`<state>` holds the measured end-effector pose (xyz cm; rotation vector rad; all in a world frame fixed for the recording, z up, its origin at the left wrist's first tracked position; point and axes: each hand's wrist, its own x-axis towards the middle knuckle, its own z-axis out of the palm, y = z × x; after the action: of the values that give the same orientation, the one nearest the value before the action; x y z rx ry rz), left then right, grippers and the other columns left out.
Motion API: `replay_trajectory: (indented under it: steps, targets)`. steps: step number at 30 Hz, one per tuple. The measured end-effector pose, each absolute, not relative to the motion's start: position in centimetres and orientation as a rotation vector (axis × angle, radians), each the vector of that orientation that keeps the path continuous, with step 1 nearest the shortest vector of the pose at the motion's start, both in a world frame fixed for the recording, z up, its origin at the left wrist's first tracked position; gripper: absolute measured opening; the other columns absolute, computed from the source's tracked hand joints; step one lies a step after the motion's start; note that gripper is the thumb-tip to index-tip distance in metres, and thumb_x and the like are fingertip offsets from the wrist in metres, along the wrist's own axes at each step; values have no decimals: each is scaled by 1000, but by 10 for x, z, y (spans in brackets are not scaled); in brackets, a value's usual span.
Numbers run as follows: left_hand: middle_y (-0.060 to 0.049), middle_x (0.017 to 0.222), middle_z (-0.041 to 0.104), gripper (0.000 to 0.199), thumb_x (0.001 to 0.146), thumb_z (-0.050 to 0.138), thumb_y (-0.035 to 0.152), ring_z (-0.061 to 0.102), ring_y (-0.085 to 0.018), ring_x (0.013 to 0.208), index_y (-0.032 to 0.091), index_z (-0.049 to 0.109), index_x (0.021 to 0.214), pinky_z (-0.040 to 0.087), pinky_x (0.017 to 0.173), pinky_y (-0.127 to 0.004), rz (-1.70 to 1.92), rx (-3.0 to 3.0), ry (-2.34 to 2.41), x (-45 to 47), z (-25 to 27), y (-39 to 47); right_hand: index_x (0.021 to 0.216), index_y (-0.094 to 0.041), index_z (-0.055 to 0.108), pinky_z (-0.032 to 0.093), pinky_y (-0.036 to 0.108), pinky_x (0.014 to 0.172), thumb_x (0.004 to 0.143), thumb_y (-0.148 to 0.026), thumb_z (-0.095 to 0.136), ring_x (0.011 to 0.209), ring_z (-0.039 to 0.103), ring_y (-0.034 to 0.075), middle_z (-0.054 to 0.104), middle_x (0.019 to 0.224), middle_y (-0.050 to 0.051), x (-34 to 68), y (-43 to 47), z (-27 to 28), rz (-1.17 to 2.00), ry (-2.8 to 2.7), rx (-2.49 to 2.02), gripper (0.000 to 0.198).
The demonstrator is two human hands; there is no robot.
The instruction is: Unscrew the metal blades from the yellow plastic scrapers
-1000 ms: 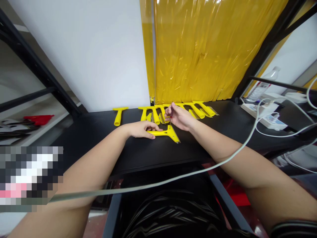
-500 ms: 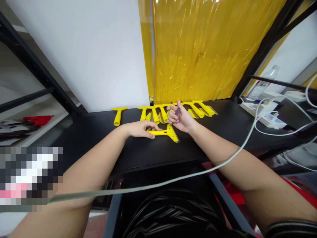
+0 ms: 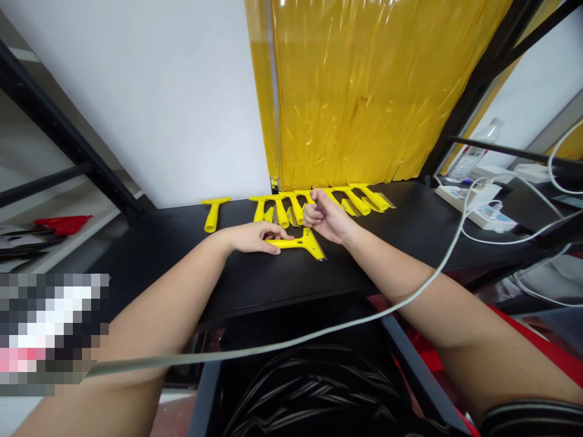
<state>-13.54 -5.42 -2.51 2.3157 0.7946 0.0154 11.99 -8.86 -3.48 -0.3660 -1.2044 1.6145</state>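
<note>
My left hand [image 3: 252,237] is closed round the handle of a yellow scraper [image 3: 308,241], which lies low over the black tabletop with its bladed head pointing right. Just above and right of that head is my right hand [image 3: 333,221], its fingers curled in and thumb raised. Whatever lies inside those fingers, if anything, is hidden. Behind both hands runs a row of yellow scrapers, among them a bladed one [image 3: 377,199] at the right end and a handle [image 3: 282,213] nearer the middle. A separate yellow scraper handle [image 3: 212,216] lies to the left, with no blade visible.
A white cable [image 3: 328,331] crosses in front of my forearms. White power strips [image 3: 473,206] sit at the right of the black table [image 3: 273,285], near a clear bottle [image 3: 476,152]. A white panel [image 3: 182,91] and yellow plastic sheeting [image 3: 364,91] stand behind.
My right hand has curled its fingers in more and turned slightly, staying near the scraper head. The left hand keeps its hold on the handle. The whole view has shifted a little.
</note>
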Motion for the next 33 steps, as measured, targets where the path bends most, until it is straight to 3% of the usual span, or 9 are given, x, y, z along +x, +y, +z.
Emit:
replay_trajectory:
  steps: [3,5,11,16,21,26,29,33]
  targets:
    - [-3,135,68,54,88,72,44,61,-20,115,28,65,139,45,97,-29,27,2299,779,-136,-26,-53,87,-25,44,41,25,63,86,-53,80,63,47,11,50,73,-6,119,-87,-36,1554,-1169,-394,46]
    - [-3,136,68,53,88,73,43,61,-20,118,28,65,138,45,99,-30,33,2300,770,-136,-27,-53,83,-23,49,44,26,66,88,-57,76,69,51,12,54,78,-3,121,-84,-36,1543,-1152,-438,44]
    - [-4,129,71,54,87,74,42,65,-18,106,28,67,138,48,91,-28,46,2327,768,-139,-28,-51,86,-22,60,40,27,59,100,-74,43,49,21,12,25,54,-8,129,-83,-31,1670,-1187,-510,56]
    - [-7,131,71,49,87,75,41,67,-20,111,25,69,133,50,96,-30,150,2234,714,-141,-25,-51,87,-24,57,36,25,57,98,-71,50,52,27,11,30,58,-7,143,-82,-24,1599,-1094,-440,50]
    - [-9,139,68,48,88,76,42,65,-21,121,24,68,132,50,105,-37,277,2097,736,-147,-20,-49,83,-23,53,31,23,53,98,-58,58,51,25,11,27,58,-8,153,-77,-23,1546,-1052,-524,39]
    - [-9,138,69,51,87,79,41,65,-21,124,26,68,134,48,110,-39,306,2079,739,-154,-18,-45,83,-22,52,30,23,52,98,-58,54,49,24,10,29,57,-8,154,-76,-23,1493,-1101,-588,39]
    - [-9,137,70,49,86,79,39,66,-21,123,25,69,132,48,111,-39,279,2087,732,-154,-18,-46,79,-21,54,26,24,48,98,-53,56,46,24,9,36,54,-7,156,-75,-25,1314,-1233,-898,37]
    - [-9,136,70,44,85,79,35,64,-21,126,23,71,127,47,114,-41,266,2077,716,-151,-18,-50,74,-18,63,22,24,43,89,-40,73,46,37,8,64,62,4,159,-75,-29,956,-1503,-1431,29]
